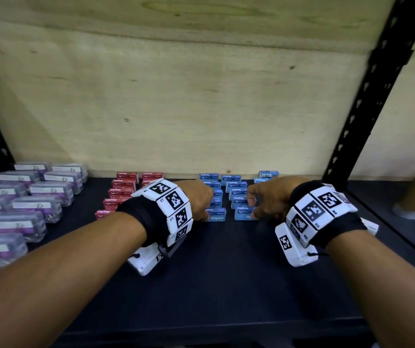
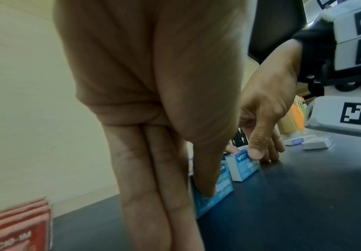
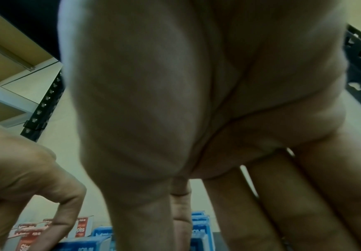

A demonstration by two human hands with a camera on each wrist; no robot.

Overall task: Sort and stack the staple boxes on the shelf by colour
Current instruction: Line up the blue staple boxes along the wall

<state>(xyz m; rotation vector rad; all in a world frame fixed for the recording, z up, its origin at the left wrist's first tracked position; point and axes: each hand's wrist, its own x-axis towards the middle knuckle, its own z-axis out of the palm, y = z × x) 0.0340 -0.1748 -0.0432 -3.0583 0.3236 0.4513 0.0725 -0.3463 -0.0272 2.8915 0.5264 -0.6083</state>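
Both hands are working at the near end of the blue rows. The right hand (image 1: 264,199) is pinching the near box of the right blue row (image 2: 243,167), its thumb on the near face and its fingers curling down behind it, as the left wrist view shows plainly. The left hand (image 1: 197,200) is reaching down onto the near box of the left blue row (image 1: 216,215); its fingers are lying straight and pressed together, with the thumb tip touching the box's near face, but whether it is pinching or only steadying the box I cannot tell.

Going by size, the dark shelf (image 1: 226,285) is carrying everything. At far left the clear purple-labelled boxes (image 1: 23,204) are sitting in two rows. Left of centre the red staple boxes (image 1: 123,189) are running in stepped rows from the back wall toward the near edge. Right of centre the blue staple boxes (image 1: 234,187) are doing the same, with a few more at the far right by the wall. Some small white boxes (image 2: 317,142) are lying well apart on the right.

The colours already look separated, so the step in hand seems to be squaring up the blue rows. The next move probably calls for gentle, even pressure: these boxes are light and standing close together, so a push off-centre could skew a whole row.
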